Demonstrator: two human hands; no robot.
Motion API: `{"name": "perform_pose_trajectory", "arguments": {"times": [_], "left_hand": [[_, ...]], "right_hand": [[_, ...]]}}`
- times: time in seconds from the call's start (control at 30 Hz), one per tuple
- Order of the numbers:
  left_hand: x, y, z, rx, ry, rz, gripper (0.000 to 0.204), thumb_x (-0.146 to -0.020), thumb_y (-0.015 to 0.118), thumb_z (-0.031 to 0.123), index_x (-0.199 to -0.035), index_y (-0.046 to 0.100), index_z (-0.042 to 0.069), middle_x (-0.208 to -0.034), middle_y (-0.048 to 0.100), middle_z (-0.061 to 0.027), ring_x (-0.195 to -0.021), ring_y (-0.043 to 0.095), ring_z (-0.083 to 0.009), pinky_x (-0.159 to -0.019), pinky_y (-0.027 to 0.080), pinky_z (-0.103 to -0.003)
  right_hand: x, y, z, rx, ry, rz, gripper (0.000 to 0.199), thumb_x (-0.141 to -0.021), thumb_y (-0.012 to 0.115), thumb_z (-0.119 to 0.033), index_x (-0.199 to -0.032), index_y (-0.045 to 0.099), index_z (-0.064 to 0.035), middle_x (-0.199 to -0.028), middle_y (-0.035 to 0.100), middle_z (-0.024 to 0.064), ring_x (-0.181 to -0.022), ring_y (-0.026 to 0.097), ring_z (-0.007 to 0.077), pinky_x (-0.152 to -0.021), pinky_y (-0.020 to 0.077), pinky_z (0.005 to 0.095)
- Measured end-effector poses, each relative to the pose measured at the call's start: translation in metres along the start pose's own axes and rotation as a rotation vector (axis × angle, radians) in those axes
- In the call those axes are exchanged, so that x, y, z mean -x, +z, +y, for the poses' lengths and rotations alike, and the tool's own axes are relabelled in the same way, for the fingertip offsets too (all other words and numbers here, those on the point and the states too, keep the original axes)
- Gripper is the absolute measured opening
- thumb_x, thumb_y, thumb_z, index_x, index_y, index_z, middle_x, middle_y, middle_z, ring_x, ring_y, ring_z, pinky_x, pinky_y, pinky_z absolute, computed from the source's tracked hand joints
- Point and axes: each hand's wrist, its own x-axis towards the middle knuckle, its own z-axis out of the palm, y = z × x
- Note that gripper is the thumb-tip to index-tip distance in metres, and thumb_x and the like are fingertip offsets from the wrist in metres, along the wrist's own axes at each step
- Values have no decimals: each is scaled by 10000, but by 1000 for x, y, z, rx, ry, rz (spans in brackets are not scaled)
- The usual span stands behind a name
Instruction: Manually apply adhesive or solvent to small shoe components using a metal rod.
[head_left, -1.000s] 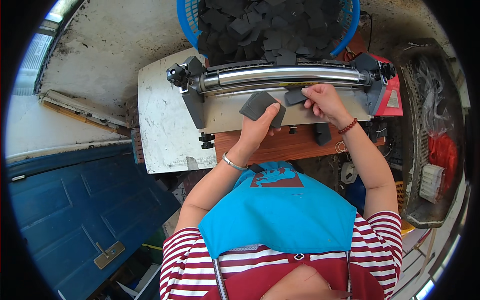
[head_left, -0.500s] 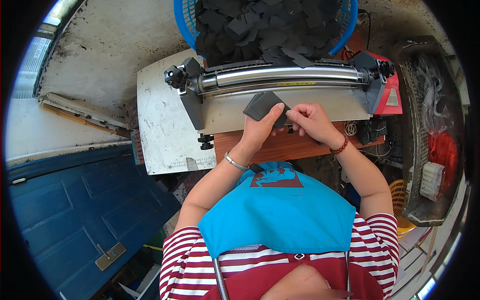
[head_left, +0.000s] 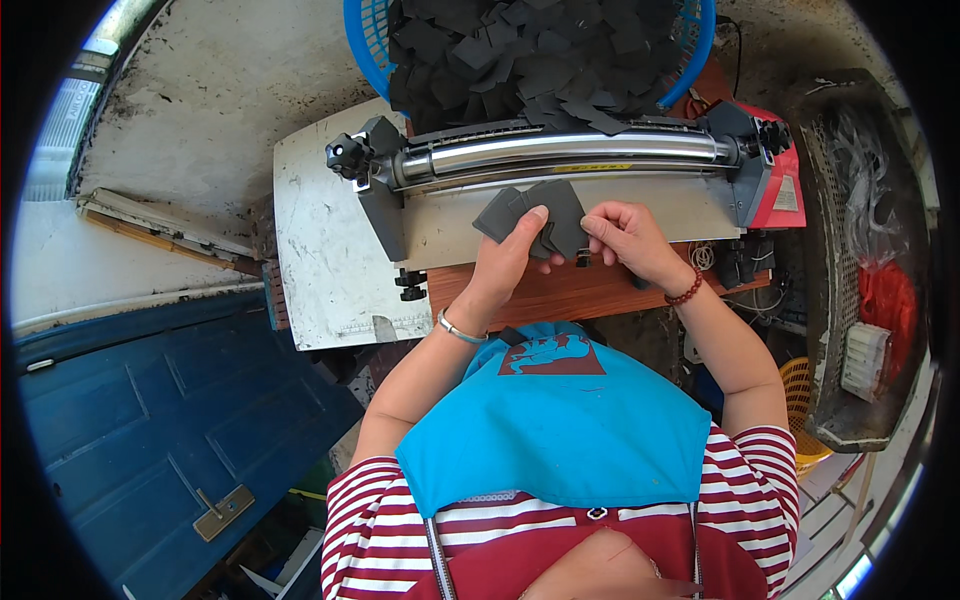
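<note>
My left hand (head_left: pixel 508 262) grips a small stack of dark grey flat pieces (head_left: pixel 535 212), fanned out just in front of a machine's shiny metal roller (head_left: pixel 560 152). My right hand (head_left: pixel 628 235) pinches the right edge of the same stack. Both hands hover over the machine's pale feed plate (head_left: pixel 440 225). Behind the roller, a blue basket (head_left: pixel 365 30) is heaped with many similar dark grey pieces (head_left: pixel 520 55).
The machine has a red end housing (head_left: pixel 778 190) on the right and a black knob (head_left: pixel 345 155) on the left. It rests on a white board (head_left: pixel 320 260) and a wooden surface (head_left: pixel 580 295). A blue door panel (head_left: pixel 150 420) lies lower left; a yellow basket (head_left: pixel 800 400) at right.
My right hand has moved left from the machine's plate to join the left hand at the stack. The grey pieces are now held between both hands and fanned out.
</note>
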Motion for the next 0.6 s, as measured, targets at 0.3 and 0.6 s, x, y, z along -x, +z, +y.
{"name": "perform_pose_trajectory", "arguments": {"times": [0.3, 0.6], "left_hand": [[0, -3, -1, 18, -17, -36, 249, -966, 480, 222, -1011, 599, 9, -799, 664, -87, -613, 644, -158, -467, 491, -231], [0, -8, 0, -22, -59, 72, 225, -950, 538, 250, -977, 590, 34, -774, 654, -58, -580, 611, -107, -458, 463, -210]], "right_hand": [[4, -15, -10, 21, 107, -27, 272, -969, 558, -277, -789, 594, -76, -615, 564, -33, -443, 467, 18, -414, 340, 158], [3, -36, 0, -1, 207, 48, 297, -946, 574, -267, -722, 575, -73, -585, 548, -20, -416, 456, 33, -400, 347, 184]]}}
